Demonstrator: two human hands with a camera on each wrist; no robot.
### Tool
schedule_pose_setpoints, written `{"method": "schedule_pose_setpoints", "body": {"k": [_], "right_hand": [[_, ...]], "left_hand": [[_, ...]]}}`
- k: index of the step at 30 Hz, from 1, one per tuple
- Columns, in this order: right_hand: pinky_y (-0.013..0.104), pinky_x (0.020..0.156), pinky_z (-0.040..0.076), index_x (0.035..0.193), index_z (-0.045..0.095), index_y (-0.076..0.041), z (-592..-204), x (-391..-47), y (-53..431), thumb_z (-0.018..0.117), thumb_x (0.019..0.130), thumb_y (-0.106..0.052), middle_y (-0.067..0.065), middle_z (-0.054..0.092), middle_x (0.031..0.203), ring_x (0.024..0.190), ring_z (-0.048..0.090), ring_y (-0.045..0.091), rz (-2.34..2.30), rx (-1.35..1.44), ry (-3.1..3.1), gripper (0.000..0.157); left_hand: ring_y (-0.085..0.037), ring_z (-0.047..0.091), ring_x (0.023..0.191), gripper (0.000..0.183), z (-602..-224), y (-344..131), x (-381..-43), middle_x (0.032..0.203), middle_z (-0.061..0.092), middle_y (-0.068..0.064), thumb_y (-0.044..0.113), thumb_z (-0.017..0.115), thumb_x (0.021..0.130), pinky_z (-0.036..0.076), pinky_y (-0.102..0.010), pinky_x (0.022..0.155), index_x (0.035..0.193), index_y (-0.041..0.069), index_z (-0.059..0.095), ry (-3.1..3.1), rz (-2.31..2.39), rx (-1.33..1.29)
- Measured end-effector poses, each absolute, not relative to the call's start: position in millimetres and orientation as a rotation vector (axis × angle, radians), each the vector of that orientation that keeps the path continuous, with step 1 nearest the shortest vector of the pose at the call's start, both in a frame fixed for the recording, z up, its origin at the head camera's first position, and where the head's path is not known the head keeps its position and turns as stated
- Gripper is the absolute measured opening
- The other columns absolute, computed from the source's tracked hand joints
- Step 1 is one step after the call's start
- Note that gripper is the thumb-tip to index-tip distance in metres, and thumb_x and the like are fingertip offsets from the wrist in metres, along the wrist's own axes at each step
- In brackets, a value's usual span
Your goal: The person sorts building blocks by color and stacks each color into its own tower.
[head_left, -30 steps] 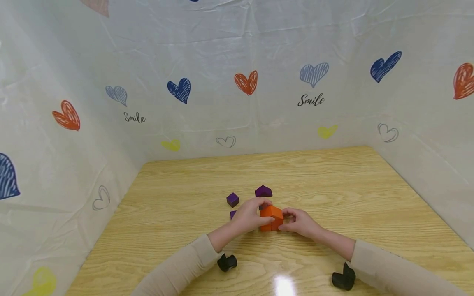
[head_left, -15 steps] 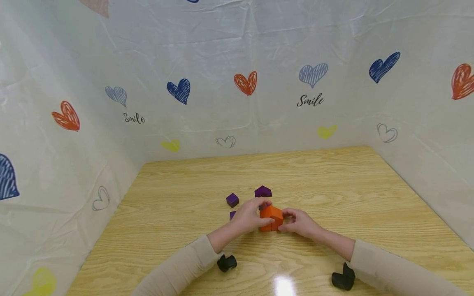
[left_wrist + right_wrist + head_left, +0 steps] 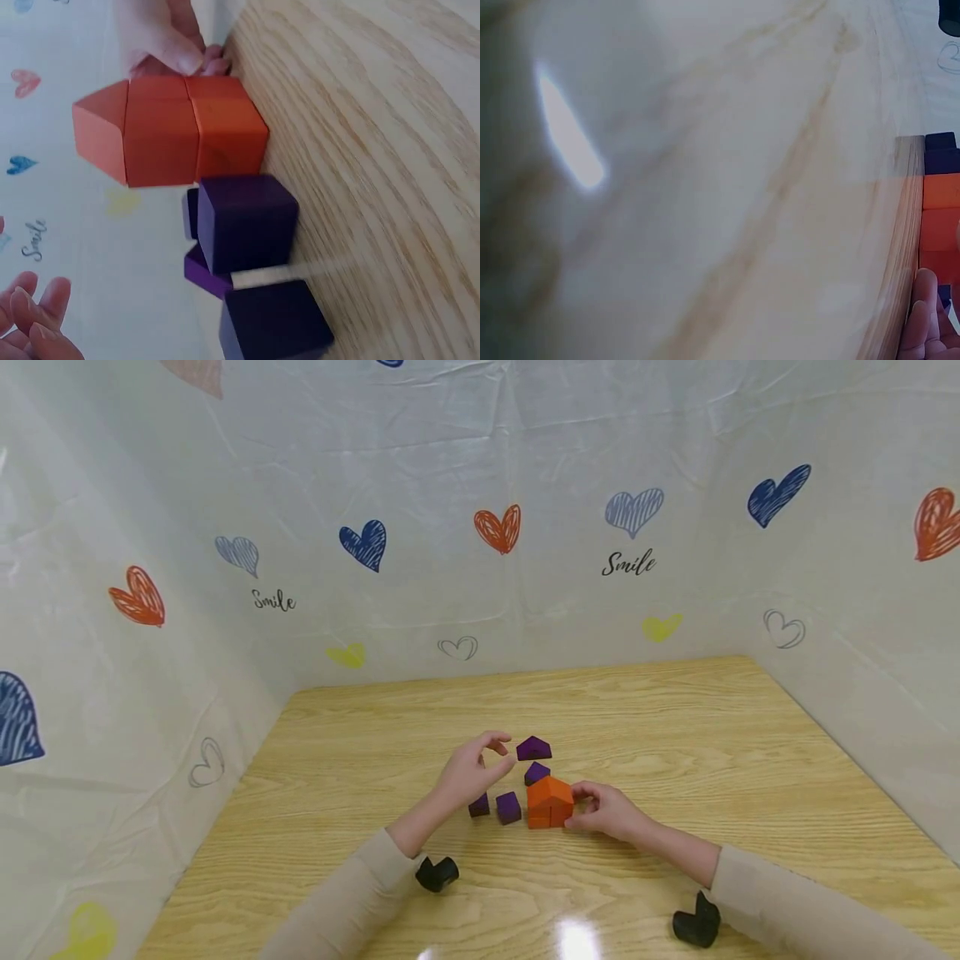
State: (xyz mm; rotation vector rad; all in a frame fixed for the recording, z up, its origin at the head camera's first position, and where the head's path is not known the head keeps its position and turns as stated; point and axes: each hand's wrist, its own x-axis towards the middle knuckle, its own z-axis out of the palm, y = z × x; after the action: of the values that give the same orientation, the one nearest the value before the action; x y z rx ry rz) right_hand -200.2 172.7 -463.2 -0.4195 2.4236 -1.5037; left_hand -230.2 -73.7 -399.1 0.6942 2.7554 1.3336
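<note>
In the head view, several orange blocks [image 3: 550,810] are stacked with a peaked block [image 3: 551,787] on top. My right hand [image 3: 611,812] holds the stack's right side, its thumb near the front corner and curved fingers near the back. Left of the stack my left hand [image 3: 463,774] hovers in the air, thumb and fingers apart with nothing between them. Closest to the stack is a purple cube [image 3: 508,807]; another purple block [image 3: 478,806] lies partly under the left hand. Behind stand a small peaked purple block [image 3: 537,773] and a wider one [image 3: 533,748].
Black wrist cameras [image 3: 437,874] hang by both sleeves over the wooden table [image 3: 660,710]. A white curtain [image 3: 420,602] printed with hearts closes off the back and sides. In the right wrist view, mostly glossy tabletop [image 3: 727,195] shows.
My left hand has let go of the orange stack and moved left and away, uncovering the purple cube and the peaked purple block. The right hand has stayed at the stack.
</note>
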Motion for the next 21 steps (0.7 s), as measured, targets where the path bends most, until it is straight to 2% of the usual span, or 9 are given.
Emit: {"method": "schedule_pose_setpoints", "body": {"k": [6, 14, 21], "right_hand": [[0.023, 0.059, 0.042, 0.115, 0.055, 0.004, -463.3, -201.2, 174.3, 0.074, 0.076, -0.016, 0.014, 0.058, 0.107, 0.065, 0.046, 0.012, -1.53, -0.43, 2.368, 0.048], [0.024, 0.066, 0.048, 0.123, 0.046, 0.01, -458.2, -200.4, 183.0, 0.07, 0.079, -0.008, 0.027, 0.051, 0.117, 0.074, 0.056, 0.015, -1.55, -0.523, 2.303, 0.053], [0.024, 0.063, 0.047, 0.129, 0.039, 0.011, -432.5, -189.0, 190.0, 0.069, 0.08, -0.009, 0.032, 0.044, 0.123, 0.068, 0.054, 0.009, -1.661, -0.48, 2.305, 0.061]], "left_hand": [[-0.011, 0.039, 0.056, 0.028, -403.8, -87.8, -228.6, 0.095, 0.062, -0.004, 0.02, 0.06, 0.087, 0.034, -0.021, 0.051, 0.112, 0.008, 0.059, 2.787, 1.342, 0.702], [-0.013, 0.043, 0.062, 0.025, -415.7, -104.1, -226.4, 0.091, 0.061, -0.003, 0.015, 0.061, 0.086, 0.037, -0.022, 0.053, 0.109, 0.005, 0.061, 2.808, 1.332, 0.654], [-0.01, 0.036, 0.054, 0.022, -422.6, -119.1, -220.2, 0.096, 0.063, -0.007, 0.011, 0.063, 0.084, 0.033, -0.022, 0.049, 0.105, 0.004, 0.063, 2.862, 1.246, 0.605]]}}
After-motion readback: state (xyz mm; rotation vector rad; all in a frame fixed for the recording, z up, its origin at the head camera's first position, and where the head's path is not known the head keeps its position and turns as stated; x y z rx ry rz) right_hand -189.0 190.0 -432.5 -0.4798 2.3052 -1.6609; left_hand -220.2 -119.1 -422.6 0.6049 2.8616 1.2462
